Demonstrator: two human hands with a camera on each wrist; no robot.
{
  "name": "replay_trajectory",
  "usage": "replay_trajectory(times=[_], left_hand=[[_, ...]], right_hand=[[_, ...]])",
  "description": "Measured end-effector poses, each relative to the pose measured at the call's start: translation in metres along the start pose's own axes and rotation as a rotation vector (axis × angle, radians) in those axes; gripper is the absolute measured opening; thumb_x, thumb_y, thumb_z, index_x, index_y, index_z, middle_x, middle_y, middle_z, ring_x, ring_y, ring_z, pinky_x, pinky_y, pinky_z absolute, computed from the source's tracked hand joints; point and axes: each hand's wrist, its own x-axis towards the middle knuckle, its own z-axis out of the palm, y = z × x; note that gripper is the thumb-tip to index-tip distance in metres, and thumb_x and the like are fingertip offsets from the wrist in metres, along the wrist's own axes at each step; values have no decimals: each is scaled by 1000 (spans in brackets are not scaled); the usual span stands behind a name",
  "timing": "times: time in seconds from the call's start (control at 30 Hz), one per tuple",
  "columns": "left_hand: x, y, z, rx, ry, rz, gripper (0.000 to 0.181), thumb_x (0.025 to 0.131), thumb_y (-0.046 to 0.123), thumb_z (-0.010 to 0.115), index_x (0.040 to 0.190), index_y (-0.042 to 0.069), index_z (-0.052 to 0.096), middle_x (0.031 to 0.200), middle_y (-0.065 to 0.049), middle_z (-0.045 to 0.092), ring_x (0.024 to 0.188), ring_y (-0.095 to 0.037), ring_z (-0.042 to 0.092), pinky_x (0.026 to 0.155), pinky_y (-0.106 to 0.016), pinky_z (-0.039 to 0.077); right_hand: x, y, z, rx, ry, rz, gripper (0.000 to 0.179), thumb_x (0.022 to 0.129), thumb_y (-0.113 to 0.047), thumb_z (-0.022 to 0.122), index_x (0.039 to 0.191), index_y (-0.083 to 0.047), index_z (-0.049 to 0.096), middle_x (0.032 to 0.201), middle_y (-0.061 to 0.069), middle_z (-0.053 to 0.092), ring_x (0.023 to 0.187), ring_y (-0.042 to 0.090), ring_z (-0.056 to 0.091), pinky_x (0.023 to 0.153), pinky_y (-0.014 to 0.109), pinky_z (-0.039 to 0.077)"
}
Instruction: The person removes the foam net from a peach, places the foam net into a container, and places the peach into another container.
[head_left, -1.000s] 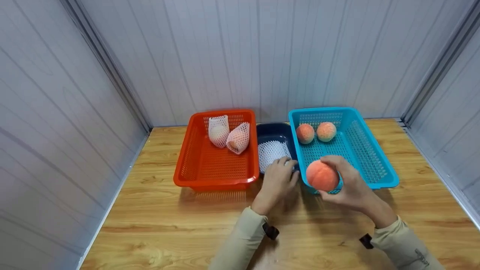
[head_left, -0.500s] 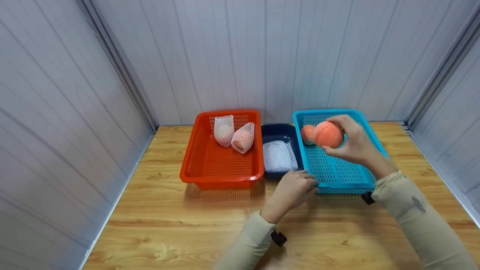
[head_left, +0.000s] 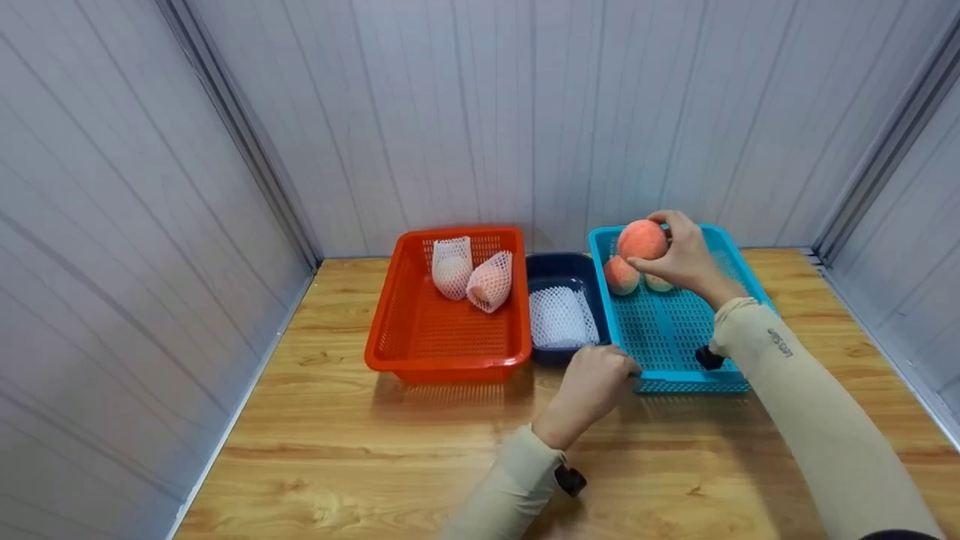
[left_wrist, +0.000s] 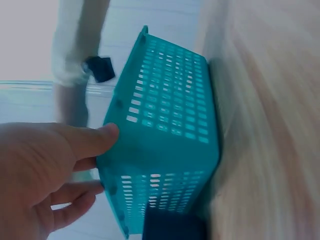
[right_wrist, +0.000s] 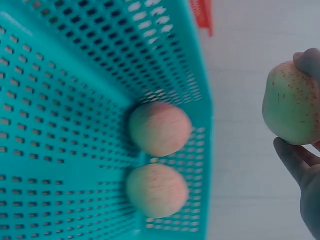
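Note:
My right hand (head_left: 686, 259) grips a peach (head_left: 643, 240) between thumb and fingers, held up over the far end of the blue basket (head_left: 679, 381). In the right wrist view that peach (right_wrist: 290, 105) shows a pale green side with red specks. Two more peaches (right_wrist: 160, 129) lie in the basket's far left corner. My left hand (head_left: 595, 386) pinches the basket's near left corner. The left wrist view shows the thumb on the corner of the rim and the other fingers over its edge (left_wrist: 75, 167).
Left of the blue basket stands a small navy tub (head_left: 561, 264) with white foam net sleeves (head_left: 561, 316). Further left, a red basket (head_left: 446, 365) holds two peaches in foam nets (head_left: 491, 282). A panelled wall (head_left: 480, 112) rises behind them.
My right hand has carried the peach from the basket's near side to above its far end. The left hand has moved from the navy tub onto the blue basket's near corner.

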Motion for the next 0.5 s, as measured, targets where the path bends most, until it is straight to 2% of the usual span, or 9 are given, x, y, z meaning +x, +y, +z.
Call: replay_trajectory(times=[0.13,0.23,0.5], left_hand=[[3,2,-2,12,-30,-28,1,83,23,77,85,24,77,76,10,67,65,-4,59,59,-18,47],[4,3,-2,8,-53,-50,6,83,24,79,88,24,78,80,11,68,68,-5,62,62,-18,50],[5,2,-2,-27,-113,-76,9,83,28,78,92,25,77,85,12,69,74,-4,63,66,-17,50]], right_hand=[[2,20,9,-1,-12,117,69,74,-38,84,122,-4,48,118,14,51,99,30,52,80,51,51],[1,31,15,0,-41,175,71,74,-42,83,121,-3,47,117,16,50,98,32,52,80,51,50],[-12,53,30,-18,-119,227,71,74,-42,83,121,-3,49,117,17,54,98,31,53,81,50,50]])
